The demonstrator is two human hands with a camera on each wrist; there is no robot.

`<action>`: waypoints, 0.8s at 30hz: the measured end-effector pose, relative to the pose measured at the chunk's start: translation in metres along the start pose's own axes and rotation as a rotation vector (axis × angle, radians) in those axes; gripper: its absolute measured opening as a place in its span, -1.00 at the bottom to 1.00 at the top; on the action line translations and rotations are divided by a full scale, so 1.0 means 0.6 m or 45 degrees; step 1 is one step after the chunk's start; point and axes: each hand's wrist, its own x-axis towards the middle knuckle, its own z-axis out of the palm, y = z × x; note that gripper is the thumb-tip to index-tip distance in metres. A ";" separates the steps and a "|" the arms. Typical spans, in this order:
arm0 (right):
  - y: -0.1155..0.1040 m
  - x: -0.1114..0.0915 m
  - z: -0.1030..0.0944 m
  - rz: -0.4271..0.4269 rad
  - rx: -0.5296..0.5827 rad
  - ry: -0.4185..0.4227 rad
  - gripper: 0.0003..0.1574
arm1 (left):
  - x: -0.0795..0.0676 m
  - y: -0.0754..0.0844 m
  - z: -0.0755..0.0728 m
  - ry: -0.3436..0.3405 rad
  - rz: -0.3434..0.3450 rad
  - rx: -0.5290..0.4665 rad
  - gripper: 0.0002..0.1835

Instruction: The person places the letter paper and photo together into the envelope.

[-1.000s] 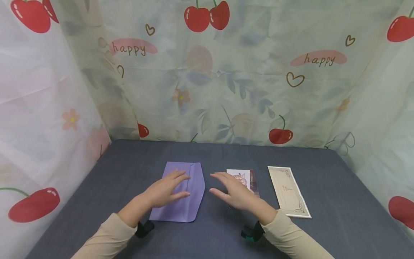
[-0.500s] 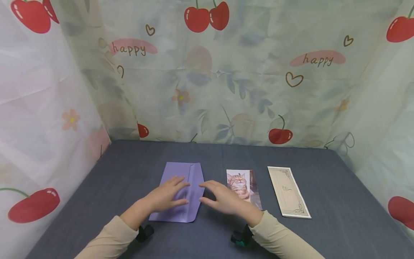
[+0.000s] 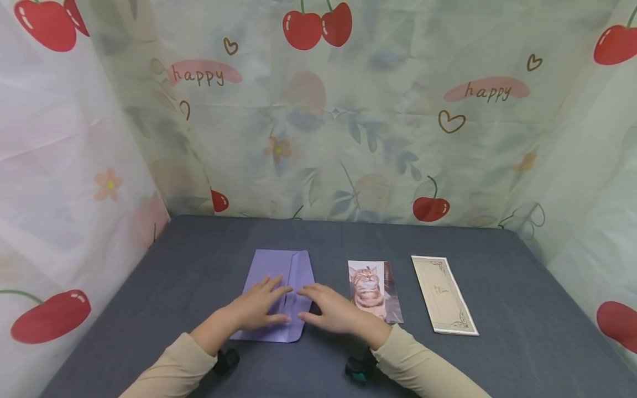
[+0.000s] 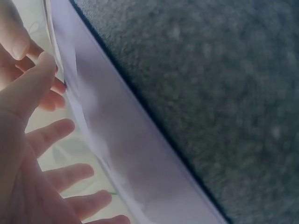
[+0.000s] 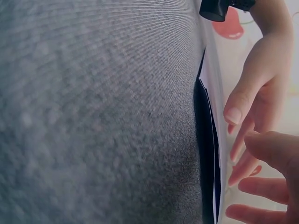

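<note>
Head view: purple envelope [image 3: 293,304] flat on dark table [image 3: 209,265], at seven o'clock. Left hand [image 3: 256,307] above its eight-o'clock part, right hand [image 3: 332,310] at its three-o'clock edge; fingers of both extended, spread; contact unclear. Cat photo [image 3: 368,290] farther toward three, beige card [image 3: 444,296] beyond. Left wrist view: left hand at eight, right at ten, envelope slanting eleven to five. Right wrist view: left hand at three, right at four.
</note>
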 end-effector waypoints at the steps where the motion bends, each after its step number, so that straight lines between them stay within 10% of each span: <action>1: -0.001 0.001 0.001 0.009 -0.002 -0.008 -0.40 | 0.000 0.001 0.000 -0.005 -0.010 0.000 -0.34; 24: 0.003 0.004 0.011 0.096 -0.092 -0.122 -0.34 | 0.000 0.003 0.001 -0.087 -0.223 0.035 -0.30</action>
